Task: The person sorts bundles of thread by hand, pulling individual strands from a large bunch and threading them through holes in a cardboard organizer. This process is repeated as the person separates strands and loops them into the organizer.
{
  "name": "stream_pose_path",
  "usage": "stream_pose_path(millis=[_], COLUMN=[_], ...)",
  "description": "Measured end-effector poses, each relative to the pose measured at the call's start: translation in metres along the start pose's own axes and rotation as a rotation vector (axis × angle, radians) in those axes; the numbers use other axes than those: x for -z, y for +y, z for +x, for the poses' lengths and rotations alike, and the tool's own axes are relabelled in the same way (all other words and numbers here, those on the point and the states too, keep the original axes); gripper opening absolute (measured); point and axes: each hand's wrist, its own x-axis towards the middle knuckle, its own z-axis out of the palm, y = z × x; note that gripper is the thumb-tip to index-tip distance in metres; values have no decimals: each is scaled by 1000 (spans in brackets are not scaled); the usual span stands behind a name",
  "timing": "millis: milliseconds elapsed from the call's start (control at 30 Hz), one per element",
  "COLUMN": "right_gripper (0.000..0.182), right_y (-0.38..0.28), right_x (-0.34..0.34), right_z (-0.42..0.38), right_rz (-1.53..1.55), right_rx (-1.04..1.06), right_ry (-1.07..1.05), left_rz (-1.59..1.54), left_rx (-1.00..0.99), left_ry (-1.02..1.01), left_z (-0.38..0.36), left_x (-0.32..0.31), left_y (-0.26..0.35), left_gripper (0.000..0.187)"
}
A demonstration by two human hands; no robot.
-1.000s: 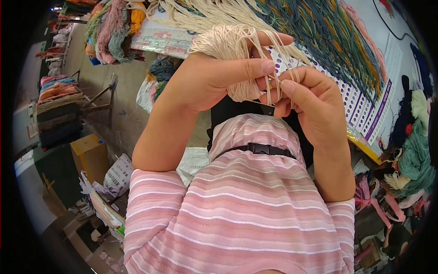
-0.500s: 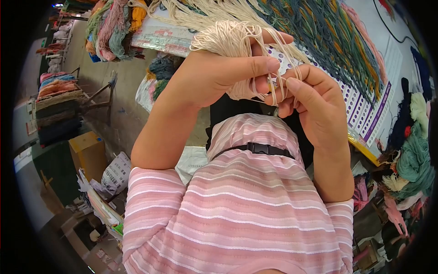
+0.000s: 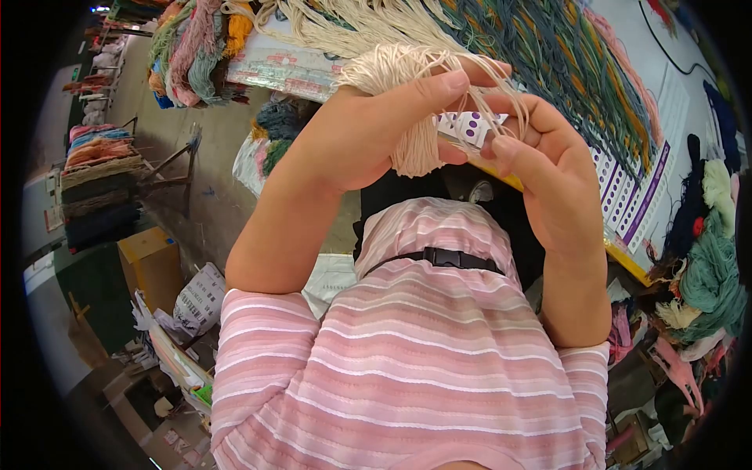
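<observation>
A bundle of cream yarn (image 3: 417,145) is wrapped around my left hand (image 3: 392,113), passing over the back of it and hanging down below the palm. The left thumb presses toward the strands at the top. Several loose strands run across from the bundle to my right hand (image 3: 544,157), which pinches them between thumb and fingers. Both hands are close together above my lap, in front of the table edge. Part of the left fingers is hidden behind the yarn.
On the table lie long cream strands (image 3: 345,27) and multicoloured blue, green and orange strands (image 3: 540,63). A dotted purple-and-white sheet (image 3: 627,188) is at the right. Coloured skeins hang at the upper left (image 3: 192,47). Green yarn (image 3: 713,274) hangs at the right, and a cardboard box (image 3: 150,266) stands at the left.
My right hand has shifted slightly right, drawing the looped strands away from the bundle. The left thumb has moved up, and the gap between the hands is wider.
</observation>
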Motion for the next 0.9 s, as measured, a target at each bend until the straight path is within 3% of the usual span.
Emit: stream_pose_path(millis=[233,433,633,733,833,900], right_gripper=[39,30,14,12,20,20], right_y=[-1,2,8,10,11,10], right_x=[-6,-9,-15,-15,-6,-4], right_z=[5,8,9,8,7,8], right_rz=[-143,-178,-148,-246,-116,13], right_rx=[-58,-89,-60,46,129,68], right_ry=[-58,-46,27,81,60,22], left_rz=[-47,-105,-356,-356,-244,-188], left_rx=[-23,23,100,96,60,35], left_ry=[-40,-84,-258,-178,-111,-90], left_z=[1,3,3,3,1,1], left_x=[-4,-2,1,-1,2,2], left_y=[-1,-1,-3,-1,-1,-1], left_gripper=[52,54,55,50,55,54])
